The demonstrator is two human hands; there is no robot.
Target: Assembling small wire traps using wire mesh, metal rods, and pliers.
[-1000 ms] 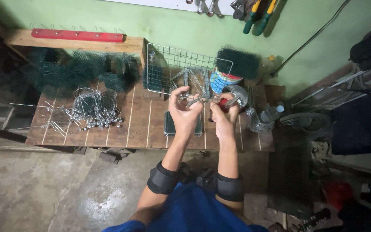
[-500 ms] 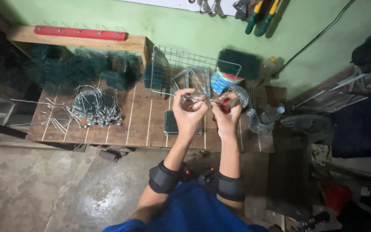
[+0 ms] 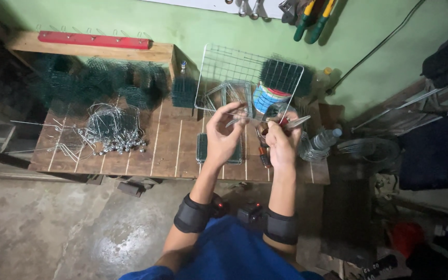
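Both my hands are raised over the wooden workbench (image 3: 146,155). My left hand (image 3: 223,136) pinches a thin piece of steel wire (image 3: 245,118) between thumb and fingers. My right hand (image 3: 282,142) grips a pair of pliers (image 3: 292,123) with red handles, its jaws at the wire's right end. Below my hands a small green mesh piece (image 3: 219,149) lies flat on the bench. A wire grid panel (image 3: 239,72) leans against the green wall behind them.
A heap of bent wire pieces (image 3: 107,132) lies at the bench's left. Dark green mesh rolls (image 3: 99,83) fill the back left under a wooden shelf. A plastic bottle (image 3: 325,139) and a wire coil (image 3: 369,150) sit right. Tools (image 3: 312,18) hang on the wall.
My hands stay together over the bench, working the wire; the left hand's fingers have spread a little and the pliers have shifted slightly right.
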